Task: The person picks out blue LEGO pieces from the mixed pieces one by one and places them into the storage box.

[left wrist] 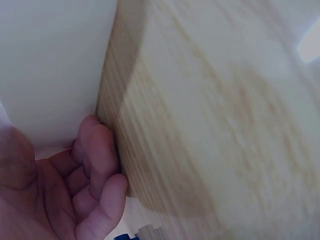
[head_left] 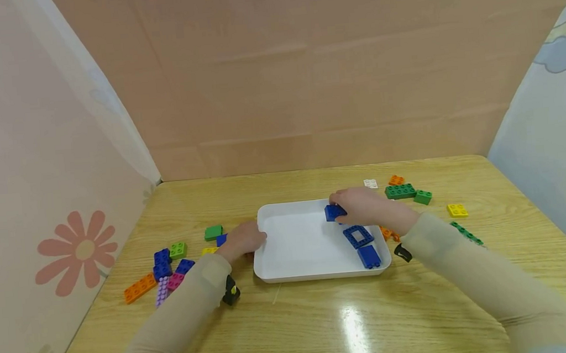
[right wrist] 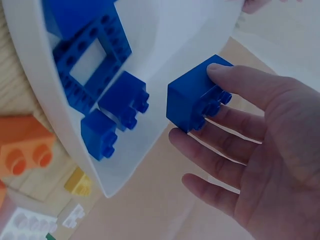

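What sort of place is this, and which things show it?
Possibly a play corner or staged booth: toy bricks and a white tray lie on a wood-grain table, beside a wall printed with a flower.

Tray (head_left: 316, 277): one. Hands (head_left: 240, 239): two. Blue bricks (right wrist: 125, 99): three in tray, a fourth in right hand (head_left: 367, 207). Blue frame (head_left: 349, 239): one. Table (head_left: 255, 334), left: two green bricks (head_left: 213, 233), one orange (head_left: 139, 288), one pink (head_left: 175, 281), one lilac (head_left: 162, 291); blues (head_left: 162, 258) overlap, count unclear. Right: three green pieces (head_left: 400, 191), one yellow (head_left: 457, 211).

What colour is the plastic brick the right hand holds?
Blue; the studded brick shows best in the right wrist view.
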{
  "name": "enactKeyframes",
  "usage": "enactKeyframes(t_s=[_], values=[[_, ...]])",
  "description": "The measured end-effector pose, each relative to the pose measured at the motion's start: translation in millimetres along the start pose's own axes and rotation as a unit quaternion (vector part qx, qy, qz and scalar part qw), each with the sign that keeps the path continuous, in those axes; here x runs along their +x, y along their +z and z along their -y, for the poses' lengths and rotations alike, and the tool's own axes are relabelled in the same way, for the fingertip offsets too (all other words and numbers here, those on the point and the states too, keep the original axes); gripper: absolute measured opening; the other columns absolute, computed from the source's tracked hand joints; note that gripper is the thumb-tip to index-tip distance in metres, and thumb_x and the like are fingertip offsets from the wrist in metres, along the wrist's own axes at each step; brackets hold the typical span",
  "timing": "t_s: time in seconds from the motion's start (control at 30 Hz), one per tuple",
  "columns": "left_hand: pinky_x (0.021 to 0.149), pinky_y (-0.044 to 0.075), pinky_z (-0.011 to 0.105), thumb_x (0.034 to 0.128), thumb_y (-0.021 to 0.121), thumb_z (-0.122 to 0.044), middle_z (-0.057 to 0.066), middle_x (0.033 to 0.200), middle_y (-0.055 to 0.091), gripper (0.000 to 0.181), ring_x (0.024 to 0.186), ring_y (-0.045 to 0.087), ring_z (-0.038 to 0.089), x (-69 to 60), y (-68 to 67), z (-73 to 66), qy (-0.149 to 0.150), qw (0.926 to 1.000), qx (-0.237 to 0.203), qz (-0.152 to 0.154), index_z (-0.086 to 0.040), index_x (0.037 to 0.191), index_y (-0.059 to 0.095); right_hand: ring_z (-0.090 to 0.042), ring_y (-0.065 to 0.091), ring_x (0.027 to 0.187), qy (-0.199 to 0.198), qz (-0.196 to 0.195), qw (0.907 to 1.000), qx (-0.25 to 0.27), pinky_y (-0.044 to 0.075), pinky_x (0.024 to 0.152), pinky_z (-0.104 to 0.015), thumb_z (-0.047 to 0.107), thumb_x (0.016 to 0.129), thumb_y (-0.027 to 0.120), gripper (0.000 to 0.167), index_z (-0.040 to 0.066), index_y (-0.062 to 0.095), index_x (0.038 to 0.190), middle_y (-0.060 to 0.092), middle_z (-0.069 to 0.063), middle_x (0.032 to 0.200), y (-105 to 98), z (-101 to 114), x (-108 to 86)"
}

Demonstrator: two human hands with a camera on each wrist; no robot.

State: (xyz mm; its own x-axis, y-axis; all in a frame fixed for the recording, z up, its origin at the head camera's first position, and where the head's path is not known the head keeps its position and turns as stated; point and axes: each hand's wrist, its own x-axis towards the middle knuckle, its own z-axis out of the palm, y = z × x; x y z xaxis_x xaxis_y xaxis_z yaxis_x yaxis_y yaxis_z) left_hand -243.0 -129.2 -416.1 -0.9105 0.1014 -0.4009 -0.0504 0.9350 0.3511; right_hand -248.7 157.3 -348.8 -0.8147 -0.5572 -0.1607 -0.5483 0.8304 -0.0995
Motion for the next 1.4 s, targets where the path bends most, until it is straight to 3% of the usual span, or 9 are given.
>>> enactKeyframes(t_s=[0.27,0.53,0.97,1.4], values=[[0.047,0.043,0.027,0.0989,0.049,-0.022,0.01,0.068,0.06,0.025,0.053,0.057,0.02,1.5,0.9,1.5,0.004,1.0,-0.004,-0.003,0.0,0.096,0.06,-0.021,0.063,0.091,-0.064,-0.004,0.9975,-0.029,0.052,0.082,-0.039,0.026,0.086,0.075,0.037,0.006,0.063,0.115,0.067,-0.007,0.104,11,11,14.7],[0.045,0.042,0.026,0.0973,0.049,-0.02,0.01,0.066,0.06,0.023,0.05,0.056,0.019,1.5,1.4,0.7,0.012,0.9999,-0.001,-0.008,-0.001,0.091,0.059,-0.03,0.057,0.117,-0.044,0.033,0.9978,-0.037,0.043,0.099,-0.045,0.027,0.09,0.071,0.045,0.007,0.059,0.128,0.061,-0.013,0.128,16,14,26.3],[0.045,0.042,0.026,0.098,0.049,-0.02,0.009,0.064,0.06,0.023,0.05,0.056,0.018,3.0,0.8,-0.2,0.012,0.9999,0.002,-0.008,-0.001,0.089,0.059,-0.031,0.056,0.118,-0.072,0.036,0.9937,-0.078,0.041,0.101,-0.046,0.024,0.091,0.07,0.044,0.005,0.058,0.129,0.059,-0.015,0.129,20,11,32.3],[0.045,0.041,0.026,0.0979,0.049,-0.02,0.009,0.065,0.06,0.023,0.05,0.055,0.018,-1.0,-1.4,-2.6,0.011,0.9999,0.001,-0.007,-0.002,0.089,0.059,-0.031,0.052,0.124,-0.03,0.06,0.9956,-0.065,0.039,0.104,-0.045,0.021,0.091,0.069,0.045,0.008,0.057,0.132,0.058,-0.012,0.133,26,6,36.5]])
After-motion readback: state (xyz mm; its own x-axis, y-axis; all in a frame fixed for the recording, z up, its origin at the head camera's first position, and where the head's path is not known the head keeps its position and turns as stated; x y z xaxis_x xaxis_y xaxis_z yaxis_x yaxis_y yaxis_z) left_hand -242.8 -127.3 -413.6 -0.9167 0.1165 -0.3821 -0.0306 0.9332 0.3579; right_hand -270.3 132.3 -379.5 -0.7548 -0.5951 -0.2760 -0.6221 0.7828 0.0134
